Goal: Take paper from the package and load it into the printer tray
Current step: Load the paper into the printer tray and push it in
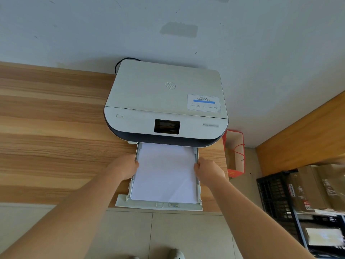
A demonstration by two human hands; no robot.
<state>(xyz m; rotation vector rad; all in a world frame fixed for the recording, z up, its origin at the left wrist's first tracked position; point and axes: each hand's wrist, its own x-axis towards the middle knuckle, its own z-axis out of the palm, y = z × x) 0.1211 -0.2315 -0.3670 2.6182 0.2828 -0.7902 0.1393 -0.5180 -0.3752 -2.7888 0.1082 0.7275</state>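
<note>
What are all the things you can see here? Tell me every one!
printer: one, white with a dark base, on the wooden desk against the wall
paper tray: one, pale grey, pulled out at the printer's front
paper stack: one, white, lying in the tray
wooden desk: one, brown, under the printer
black cable: one, behind the printer
paper bag: one, red and white, on the floor right of the desk
crate: one, black, far right
cardboard boxes: several, brown, by the crate
left hand: at the tray's left side
right hand: at the tray's right side
</note>
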